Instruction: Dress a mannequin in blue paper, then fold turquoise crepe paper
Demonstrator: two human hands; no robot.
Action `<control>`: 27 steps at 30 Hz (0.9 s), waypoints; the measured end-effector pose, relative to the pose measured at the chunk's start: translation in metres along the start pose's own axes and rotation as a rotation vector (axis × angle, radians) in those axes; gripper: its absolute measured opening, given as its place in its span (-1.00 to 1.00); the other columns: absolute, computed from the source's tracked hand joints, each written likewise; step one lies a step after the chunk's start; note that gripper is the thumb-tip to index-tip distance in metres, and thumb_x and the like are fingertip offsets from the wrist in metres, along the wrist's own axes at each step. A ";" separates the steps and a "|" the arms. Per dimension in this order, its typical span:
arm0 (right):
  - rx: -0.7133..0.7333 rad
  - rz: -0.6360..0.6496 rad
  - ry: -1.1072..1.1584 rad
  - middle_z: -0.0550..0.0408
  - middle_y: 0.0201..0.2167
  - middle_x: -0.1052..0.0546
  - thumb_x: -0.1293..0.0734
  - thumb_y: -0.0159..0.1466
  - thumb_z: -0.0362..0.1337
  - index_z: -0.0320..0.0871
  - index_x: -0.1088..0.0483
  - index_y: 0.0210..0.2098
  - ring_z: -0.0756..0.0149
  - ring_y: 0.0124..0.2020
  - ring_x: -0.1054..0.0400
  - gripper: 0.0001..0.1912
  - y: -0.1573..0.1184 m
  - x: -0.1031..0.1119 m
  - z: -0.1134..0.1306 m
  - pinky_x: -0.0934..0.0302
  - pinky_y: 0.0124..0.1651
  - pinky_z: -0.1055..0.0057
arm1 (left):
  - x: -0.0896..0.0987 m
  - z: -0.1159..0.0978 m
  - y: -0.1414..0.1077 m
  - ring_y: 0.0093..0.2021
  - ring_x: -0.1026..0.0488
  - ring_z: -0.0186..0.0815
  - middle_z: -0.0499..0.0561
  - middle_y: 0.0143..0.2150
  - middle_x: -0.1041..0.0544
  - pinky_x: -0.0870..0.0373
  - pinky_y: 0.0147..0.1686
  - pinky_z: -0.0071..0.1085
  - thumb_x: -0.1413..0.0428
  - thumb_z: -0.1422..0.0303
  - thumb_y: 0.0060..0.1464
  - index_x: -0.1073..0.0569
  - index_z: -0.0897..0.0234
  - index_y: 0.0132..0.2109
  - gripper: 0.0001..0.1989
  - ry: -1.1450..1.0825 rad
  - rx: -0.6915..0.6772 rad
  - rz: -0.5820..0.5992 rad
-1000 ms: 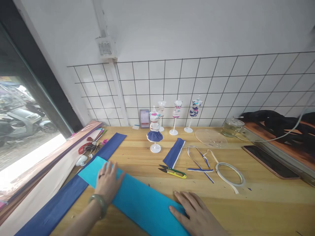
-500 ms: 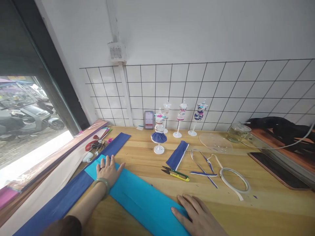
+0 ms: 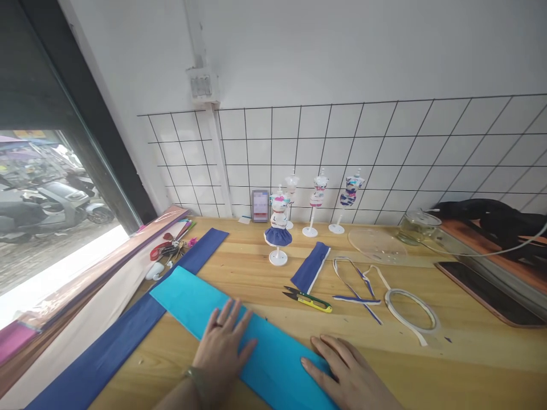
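A flat strip of bright turquoise fabric (image 3: 188, 293) runs diagonally across the wooden table, its far left end overlapping a long navy fabric strip (image 3: 123, 333). My left hand (image 3: 224, 339), with a ring and a bangle, rests palm down on the middle of the turquoise strip, fingers spread. Nearer the front right, my right hand (image 3: 344, 370) lies on the strip's edge with its fingers stretched out. Beyond the hands are yellow-handled thread snips (image 3: 308, 299) and a short navy fabric piece with a white edge (image 3: 311, 267).
Small dress forms stand near the wall, one wearing a navy skirt (image 3: 277, 236). A roll of white tape (image 3: 412, 310) and thin fabric trimmings (image 3: 356, 300) lie at right, with a phone (image 3: 487, 293) beyond. Keys (image 3: 173, 249), earphone case (image 3: 154, 270) and fabric rolls (image 3: 85, 307) are left.
My left hand has moved right and nearer along the turquoise fabric, from its far left end to its middle. My right hand stays in nearly the same place.
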State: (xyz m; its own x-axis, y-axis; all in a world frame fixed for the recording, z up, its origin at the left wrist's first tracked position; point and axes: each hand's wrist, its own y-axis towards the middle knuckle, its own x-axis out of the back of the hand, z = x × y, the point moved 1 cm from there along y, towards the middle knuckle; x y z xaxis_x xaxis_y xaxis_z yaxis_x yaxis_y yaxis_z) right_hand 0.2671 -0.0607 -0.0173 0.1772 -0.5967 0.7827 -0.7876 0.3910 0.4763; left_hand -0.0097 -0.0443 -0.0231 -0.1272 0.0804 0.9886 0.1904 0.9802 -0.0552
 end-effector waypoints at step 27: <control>-0.615 0.438 0.732 -0.38 0.24 0.20 -0.15 0.24 0.05 -0.55 0.11 0.22 -0.12 0.26 0.35 -0.16 0.165 -0.019 0.114 0.20 0.22 -0.11 | 0.015 0.138 0.057 0.31 0.23 0.03 0.32 0.32 0.13 0.21 0.20 -0.06 0.16 -0.22 -0.16 0.03 0.29 0.27 -0.04 0.174 0.356 -0.083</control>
State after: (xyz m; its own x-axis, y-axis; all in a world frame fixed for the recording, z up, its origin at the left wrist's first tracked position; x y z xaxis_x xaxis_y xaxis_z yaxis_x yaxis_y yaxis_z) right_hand 0.0665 -0.0648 0.0004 0.4239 0.1717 0.8893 -0.4702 0.8809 0.0540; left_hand -0.1350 0.0380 -0.0307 0.0449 -0.0039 0.9990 -0.1668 0.9859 0.0113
